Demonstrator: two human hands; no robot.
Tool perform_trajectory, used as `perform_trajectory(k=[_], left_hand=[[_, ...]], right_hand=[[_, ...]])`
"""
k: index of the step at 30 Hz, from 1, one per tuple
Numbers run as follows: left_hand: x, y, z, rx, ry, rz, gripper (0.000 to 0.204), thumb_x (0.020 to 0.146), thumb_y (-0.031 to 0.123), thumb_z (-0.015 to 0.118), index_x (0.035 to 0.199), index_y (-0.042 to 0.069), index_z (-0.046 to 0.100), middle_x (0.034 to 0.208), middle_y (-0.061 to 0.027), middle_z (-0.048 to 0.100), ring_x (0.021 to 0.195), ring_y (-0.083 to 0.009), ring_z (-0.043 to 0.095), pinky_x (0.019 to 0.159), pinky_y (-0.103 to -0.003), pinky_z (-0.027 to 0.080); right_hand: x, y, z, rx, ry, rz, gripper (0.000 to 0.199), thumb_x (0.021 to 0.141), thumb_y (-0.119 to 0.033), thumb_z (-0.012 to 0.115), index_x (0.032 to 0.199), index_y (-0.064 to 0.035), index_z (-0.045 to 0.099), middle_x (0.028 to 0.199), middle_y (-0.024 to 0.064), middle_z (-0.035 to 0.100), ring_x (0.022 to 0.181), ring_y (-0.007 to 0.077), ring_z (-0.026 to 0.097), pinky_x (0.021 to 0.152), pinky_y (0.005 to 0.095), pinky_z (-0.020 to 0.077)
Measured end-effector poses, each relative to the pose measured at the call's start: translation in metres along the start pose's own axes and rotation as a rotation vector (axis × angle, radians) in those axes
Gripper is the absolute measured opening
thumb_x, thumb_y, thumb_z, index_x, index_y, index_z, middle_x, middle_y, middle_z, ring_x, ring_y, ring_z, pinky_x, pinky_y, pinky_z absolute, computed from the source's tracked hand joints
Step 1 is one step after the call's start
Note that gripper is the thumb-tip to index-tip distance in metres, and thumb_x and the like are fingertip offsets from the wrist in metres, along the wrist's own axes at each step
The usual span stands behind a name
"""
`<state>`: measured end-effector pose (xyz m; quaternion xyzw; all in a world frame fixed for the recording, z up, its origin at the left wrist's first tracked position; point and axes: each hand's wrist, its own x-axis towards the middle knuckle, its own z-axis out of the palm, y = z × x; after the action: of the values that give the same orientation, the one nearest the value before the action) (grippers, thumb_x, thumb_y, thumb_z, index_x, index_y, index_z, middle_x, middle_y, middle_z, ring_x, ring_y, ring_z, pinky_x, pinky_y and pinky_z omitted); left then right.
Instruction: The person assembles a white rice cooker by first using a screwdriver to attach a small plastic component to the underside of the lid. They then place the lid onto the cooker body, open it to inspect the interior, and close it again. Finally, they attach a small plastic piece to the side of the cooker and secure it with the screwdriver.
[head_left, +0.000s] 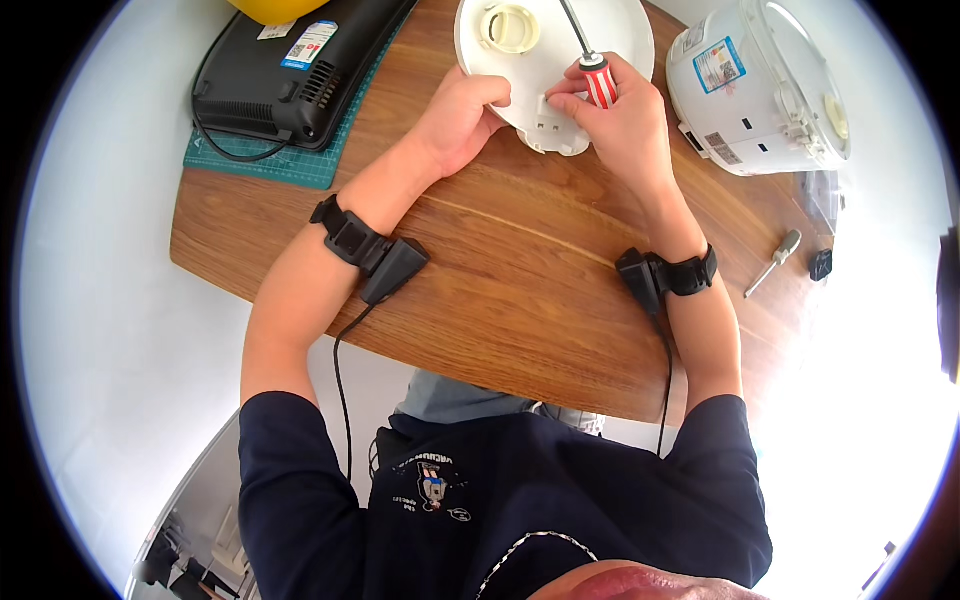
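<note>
— Between the left hand point(462, 118) and the right hand point(638, 120): white cover point(605, 30), round, far edge out of view. How are the hands set?

— Left pinches the rim, thumb on the upper face, fingers under. Right has fingers curled round the striped screwdriver point(600, 85), thumb and forefinger bunched by the tab point(550, 130). Can't tell if something small is pinched there.

— What could go wrong?

— Shaft hangs over the cover. If the right wrist drops, it could scratch the face or knock the round cap point(510, 28) ahead of the left thumb. Cause: tool parked in the palm while the fingertips are at the tab. Cover could also twist if the left pinch slackens. Anything small let go would likely hit the worktop point(520, 260).

— Orientation?

— Striped screwdriver: long axis runs away from the wrists, leaning slightly left. Handle in the right hand, tip out of view. Not pointed at the tab. Cover: no real long axis; tab faces back between the forearms.

— Around?

— Right of right hand: white appliance body point(735, 105). Further right, nearer: grey-handled screwdriver point(788, 245) beside a small black part point(821, 265). Left of left hand: black appliance point(285, 100) on green mat point(260, 172).
</note>
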<state>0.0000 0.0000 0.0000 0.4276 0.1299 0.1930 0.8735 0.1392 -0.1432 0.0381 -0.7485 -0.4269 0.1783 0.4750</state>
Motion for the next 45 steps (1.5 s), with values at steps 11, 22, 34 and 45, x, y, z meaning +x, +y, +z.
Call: perform_trajectory(k=[11, 22, 34, 45], left_hand=[[0.0, -0.002, 0.008, 0.06, 0.009, 0.065, 0.043, 0.081, -0.002, 0.051, 0.122, 0.001, 0.063, 0.111, -0.0034, 0.067, 0.102, -0.0159, 0.063, 0.089, -0.037, 0.054], [-0.004, -0.006, 0.01, 0.091, 0.023, 0.056, 0.043, 0.08, -0.005, 0.048, 0.12, -0.004, 0.062, 0.113, -0.006, 0.067, 0.102, -0.0159, 0.063, 0.088, -0.036, 0.053], [-0.004, -0.007, 0.016, 0.078, 0.066, 0.08, 0.045, 0.076, -0.007, 0.045, 0.117, -0.001, 0.06, 0.104, -0.0038, 0.064, 0.093, -0.0144, 0.062, 0.082, -0.032, 0.052], [-0.001, -0.006, 0.012, 0.046, 0.07, 0.056, 0.043, 0.077, -0.005, 0.046, 0.117, -0.002, 0.06, 0.106, -0.0042, 0.064, 0.095, -0.0146, 0.062, 0.085, -0.032, 0.051]], right_hand=[[0.006, 0.014, 0.0, 0.101, -0.013, -0.013, 0.029, 0.084, -0.012, 0.082, 0.105, 0.0006, 0.067, 0.091, 0.0063, 0.079, 0.084, 0.0131, 0.073, 0.078, 0.0296, 0.0571], [0.007, 0.012, -0.007, 0.045, -0.072, 0.003, 0.027, 0.085, -0.01, 0.082, 0.104, -0.0007, 0.065, 0.09, 0.0049, 0.079, 0.076, 0.0067, 0.065, 0.069, 0.0239, 0.0524], [0.004, 0.011, -0.007, -0.046, -0.026, 0.008, 0.026, 0.081, -0.016, 0.083, 0.1, -0.0046, 0.07, 0.091, 0.0032, 0.079, 0.079, 0.016, 0.073, 0.077, 0.0324, 0.0573], [0.004, 0.006, -0.012, 0.07, -0.082, 0.062, 0.026, 0.082, -0.013, 0.083, 0.102, -0.0024, 0.069, 0.092, 0.0044, 0.079, 0.082, 0.0122, 0.071, 0.076, 0.0294, 0.0572]])
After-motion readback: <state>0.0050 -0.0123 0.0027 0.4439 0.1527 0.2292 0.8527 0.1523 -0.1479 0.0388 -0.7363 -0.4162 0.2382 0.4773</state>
